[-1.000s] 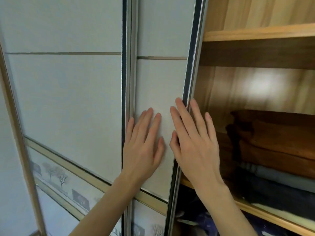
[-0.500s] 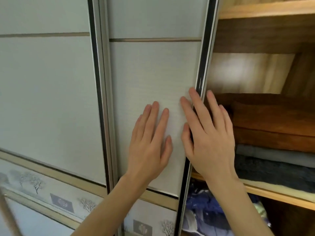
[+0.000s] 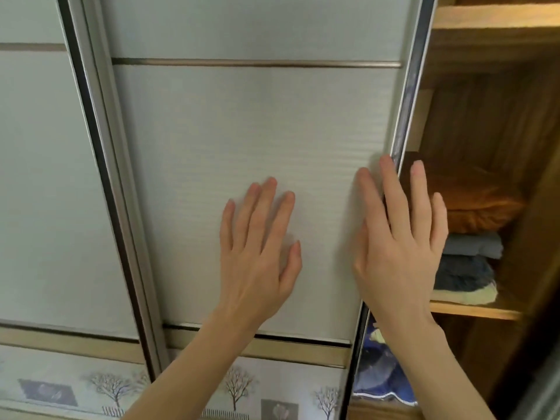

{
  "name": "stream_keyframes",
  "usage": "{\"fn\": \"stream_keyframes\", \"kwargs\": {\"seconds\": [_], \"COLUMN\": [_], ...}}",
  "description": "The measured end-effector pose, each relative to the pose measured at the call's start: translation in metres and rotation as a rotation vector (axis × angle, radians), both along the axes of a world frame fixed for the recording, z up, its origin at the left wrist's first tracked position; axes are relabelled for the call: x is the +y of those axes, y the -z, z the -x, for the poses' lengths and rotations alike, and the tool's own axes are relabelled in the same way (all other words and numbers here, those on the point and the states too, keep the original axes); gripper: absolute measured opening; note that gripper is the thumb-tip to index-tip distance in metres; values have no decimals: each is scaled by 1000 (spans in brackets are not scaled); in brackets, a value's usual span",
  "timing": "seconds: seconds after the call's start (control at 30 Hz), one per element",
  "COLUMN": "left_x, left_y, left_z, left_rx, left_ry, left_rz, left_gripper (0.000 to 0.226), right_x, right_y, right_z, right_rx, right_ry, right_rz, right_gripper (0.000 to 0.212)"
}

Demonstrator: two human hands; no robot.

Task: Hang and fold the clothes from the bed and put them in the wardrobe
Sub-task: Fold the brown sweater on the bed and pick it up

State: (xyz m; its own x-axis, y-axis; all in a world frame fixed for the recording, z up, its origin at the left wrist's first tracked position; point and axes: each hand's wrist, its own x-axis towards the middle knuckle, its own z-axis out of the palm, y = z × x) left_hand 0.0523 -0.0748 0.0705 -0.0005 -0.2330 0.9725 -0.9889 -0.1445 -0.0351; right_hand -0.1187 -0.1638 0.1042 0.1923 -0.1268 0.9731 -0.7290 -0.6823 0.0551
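Your left hand (image 3: 257,253) lies flat, fingers spread, on the sliding door (image 3: 242,131); your right hand (image 3: 397,237), fingers straight and apart, straddles its edge. Push evenly sideways (mind pinching). Beyond, folded clothes (image 3: 472,237) sit stacked on the wardrobe shelf (image 3: 472,312).

Folded clothes (image 3: 468,237) stacked on the open wardrobe's shelf (image 3: 472,312).

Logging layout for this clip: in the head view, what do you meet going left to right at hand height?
Rear door panel → front sliding door → left hand → right hand → folded clothes stack on the wardrobe shelf.
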Motion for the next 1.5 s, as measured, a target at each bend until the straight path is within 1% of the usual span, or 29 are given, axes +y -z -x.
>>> {"fn": "stream_keyframes", "kwargs": {"seconds": [0.1,0.13,0.2,0.27,0.37,0.5,0.63,0.77,0.87,1.0,1.5], "left_x": [-5,-7,-12,-16,-19,-23,-31,-37,-43,-52,-78], "left_y": [7,9,12,13,14,18,18,18,19,22,21], "left_z": [-5,-5,-2,5,16,18,31,44,48,57,109], "left_rx": [88,95,72,46,26,52,6,-10,22,11,-22], "left_ry": [-92,-105,-95,-58,-26,-71,-53,-69,-90,-88,-84], "left_rz": [43,37,15,13,18,22,15,45,69,38,22], "left_gripper": [61,62,62,60,59,59,60,58,58,59,61], "right_x": [0,3,10,13,4,-15,-28,-38,-44,-53,-86], "right_y": [-1,-1,2,7,16,19,20,20,20,21,25], "right_z": [8,7,0,-10,-14,2,20,39,51,66,113], "right_rx": [-132,-141,-55,39,57,43,29,30,24,12,-60], "right_ry": [-80,-128,-220,-247,-140,-69,-34,-26,-26,-21,-18], "right_rz": [-4,4,-2,-69,-141,-111,-93,-90,-87,-78,-60], "right_gripper": [50,48,52,58,66,69,67,67,66,66,66]}}
